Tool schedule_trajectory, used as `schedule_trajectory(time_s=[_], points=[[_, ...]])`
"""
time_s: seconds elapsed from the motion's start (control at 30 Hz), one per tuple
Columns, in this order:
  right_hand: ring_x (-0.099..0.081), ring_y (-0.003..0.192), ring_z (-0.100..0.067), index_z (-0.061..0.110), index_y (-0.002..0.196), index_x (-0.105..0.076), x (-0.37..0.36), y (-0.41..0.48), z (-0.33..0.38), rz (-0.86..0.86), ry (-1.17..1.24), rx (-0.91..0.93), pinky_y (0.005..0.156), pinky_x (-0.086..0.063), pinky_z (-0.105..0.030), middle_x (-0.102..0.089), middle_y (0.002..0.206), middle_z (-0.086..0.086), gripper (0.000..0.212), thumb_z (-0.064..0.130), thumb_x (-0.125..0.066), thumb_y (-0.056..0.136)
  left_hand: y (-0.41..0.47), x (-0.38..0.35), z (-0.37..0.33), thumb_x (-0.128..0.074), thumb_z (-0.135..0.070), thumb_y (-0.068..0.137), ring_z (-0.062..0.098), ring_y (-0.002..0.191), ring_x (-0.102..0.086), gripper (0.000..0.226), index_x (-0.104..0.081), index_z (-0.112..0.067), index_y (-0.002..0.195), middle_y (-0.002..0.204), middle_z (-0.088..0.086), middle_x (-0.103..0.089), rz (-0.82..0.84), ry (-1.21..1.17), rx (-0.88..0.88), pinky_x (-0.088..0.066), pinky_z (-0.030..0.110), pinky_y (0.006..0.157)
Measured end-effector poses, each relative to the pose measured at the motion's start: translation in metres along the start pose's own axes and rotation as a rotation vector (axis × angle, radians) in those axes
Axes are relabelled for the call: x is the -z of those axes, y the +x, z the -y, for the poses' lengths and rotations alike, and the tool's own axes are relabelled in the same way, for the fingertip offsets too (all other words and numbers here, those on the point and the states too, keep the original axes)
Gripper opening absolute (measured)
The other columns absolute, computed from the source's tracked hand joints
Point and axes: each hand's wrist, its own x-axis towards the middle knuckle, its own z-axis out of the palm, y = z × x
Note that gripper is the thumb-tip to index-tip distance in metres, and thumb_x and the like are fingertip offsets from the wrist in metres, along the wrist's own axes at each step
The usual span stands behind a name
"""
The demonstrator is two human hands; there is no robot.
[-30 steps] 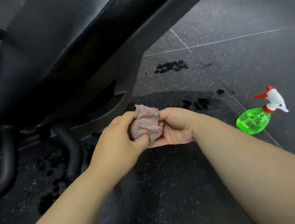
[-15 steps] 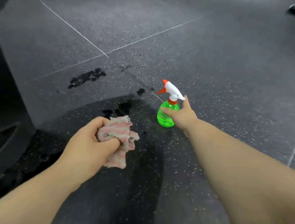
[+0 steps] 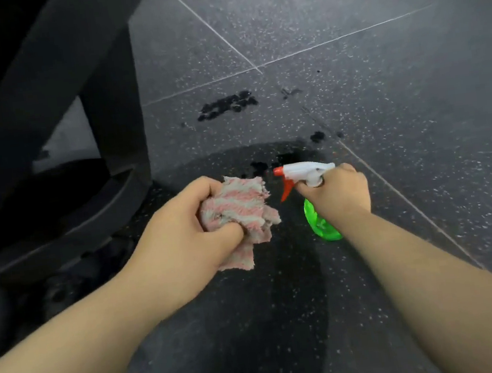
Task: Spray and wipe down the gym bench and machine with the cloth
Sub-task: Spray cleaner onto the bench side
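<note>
My left hand [image 3: 178, 224] is closed around a crumpled pink-and-grey striped cloth [image 3: 241, 208], held above the floor at centre. My right hand [image 3: 337, 194] grips the neck of a green spray bottle [image 3: 319, 224] with a white head and red nozzle, lifted off the floor; the nozzle points left towards the cloth, a short gap away. The black frame of the gym bench [image 3: 53, 94] fills the upper left, its base [image 3: 67, 219] just left of my left hand. The bench pad is out of view.
Dark speckled rubber floor tiles [image 3: 381, 94] with pale seams spread to the right and behind. Wet dark patches [image 3: 226, 105] lie on the floor beyond my hands. A dark shadow falls on the floor under my arms.
My right hand closed on the spray bottle and lifted it off the floor towards the cloth. The view swung back left, bringing the bench frame into sight. The cloth stays in my left hand.
</note>
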Motion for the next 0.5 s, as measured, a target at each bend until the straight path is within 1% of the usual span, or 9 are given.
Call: schedule_trajectory(time_s=[0.07, 0.1, 0.13, 0.2, 0.27, 0.33, 0.4, 0.47, 0.5], points=[[-0.058, 0.087, -0.031, 0.023, 0.061, -0.068, 0.000, -0.029, 0.035, -0.001, 0.241, 0.024, 0.075, -0.043, -0.037, -0.050, 0.063, -0.005, 0.035, 0.051, -0.064, 0.082, -0.018, 0.023, 0.013, -0.071, -0.021, 0.078, 0.013, 0.063, -0.065, 0.017, -0.063, -0.035, 0.083, 0.075, -0.008, -0.070, -0.073, -0.020, -0.001, -0.049, 0.021, 0.048], [-0.059, 0.074, -0.024, 0.025, 0.048, -0.059, -0.001, -0.047, 0.056, 0.057, 0.406, 0.026, 0.067, -0.042, -0.033, -0.048, 0.055, 0.000, 0.038, 0.046, -0.067, 0.079, -0.029, 0.038, 0.023, -0.070, -0.022, 0.075, 0.010, 0.059, -0.063, 0.018, -0.063, -0.036, 0.084, 0.074, -0.010, -0.069, -0.117, -0.001, -0.012, -0.049, 0.022, 0.048], [-0.056, 0.061, -0.013, 0.025, 0.044, -0.055, -0.001, -0.063, 0.075, 0.116, 0.576, 0.028, 0.060, -0.042, -0.028, -0.050, 0.049, 0.006, 0.039, 0.039, -0.070, 0.077, -0.040, 0.051, 0.031, -0.070, -0.023, 0.073, 0.006, 0.056, -0.061, 0.022, -0.062, -0.038, 0.086, 0.074, -0.013, -0.068, -0.163, 0.032, -0.025, -0.049, 0.021, 0.049], [-0.050, 0.053, 0.004, 0.031, 0.061, -0.068, -0.001, -0.097, 0.112, 0.239, 0.954, 0.049, 0.056, -0.041, -0.015, -0.060, 0.054, 0.019, 0.022, 0.017, -0.070, 0.079, -0.061, 0.078, 0.049, -0.074, -0.024, 0.071, 0.002, 0.057, -0.059, 0.029, -0.059, -0.042, 0.088, 0.076, -0.018, -0.065, -0.272, 0.099, -0.041, -0.048, 0.017, 0.053], [-0.050, 0.056, 0.000, 0.026, 0.077, -0.073, -0.002, -0.122, 0.144, 0.344, 1.216, -0.021, 0.057, -0.042, -0.019, -0.063, 0.061, 0.020, 0.023, 0.003, -0.068, 0.079, -0.080, 0.102, 0.068, -0.072, -0.029, 0.068, 0.001, 0.062, -0.056, 0.029, -0.056, -0.043, 0.088, 0.081, -0.021, -0.062, -0.371, 0.191, -0.038, -0.040, 0.009, 0.055], [-0.053, 0.060, -0.005, 0.022, 0.076, -0.073, -0.001, -0.137, 0.167, 0.444, 1.364, -0.126, 0.063, -0.042, -0.025, -0.063, 0.064, 0.016, 0.017, 0.006, -0.069, 0.079, -0.095, 0.122, 0.084, -0.066, -0.027, 0.067, -0.002, 0.062, -0.054, 0.027, -0.055, -0.041, 0.087, 0.080, -0.024, -0.060, -0.471, 0.231, -0.002, -0.037, 0.007, 0.055], [-0.055, 0.066, -0.006, 0.019, 0.081, -0.071, 0.010, -0.146, 0.183, 0.581, 1.402, -0.090, 0.071, -0.042, -0.029, -0.067, 0.073, 0.014, 0.010, 0.021, -0.073, 0.071, -0.109, 0.134, 0.094, -0.069, -0.017, 0.072, -0.004, 0.051, -0.050, 0.024, -0.057, -0.035, 0.082, 0.071, -0.024, -0.059, -0.570, 0.166, 0.038, -0.034, 0.005, 0.049], [-0.058, 0.078, -0.003, 0.015, 0.099, -0.074, 0.025, -0.150, 0.195, 0.713, 1.346, 0.080, 0.079, -0.044, -0.029, -0.073, 0.098, 0.016, 0.048, 0.039, -0.072, 0.056, -0.121, 0.142, 0.098, -0.067, -0.003, 0.073, -0.001, 0.044, -0.049, 0.030, -0.059, -0.031, 0.077, 0.065, -0.016, -0.061, -0.652, 0.092, 0.079, -0.034, 0.006, 0.044], [-0.062, 0.086, -0.001, 0.015, 0.107, -0.074, 0.030, -0.152, 0.199, 0.734, 1.290, 0.161, 0.083, -0.047, -0.028, -0.072, 0.108, 0.017, 0.058, 0.041, -0.072, 0.056, -0.126, 0.146, 0.100, -0.065, -0.001, 0.074, 0.003, 0.043, -0.047, 0.030, -0.060, -0.030, 0.077, 0.065, -0.010, -0.061, -0.670, 0.071, 0.094, -0.033, 0.007, 0.042]])
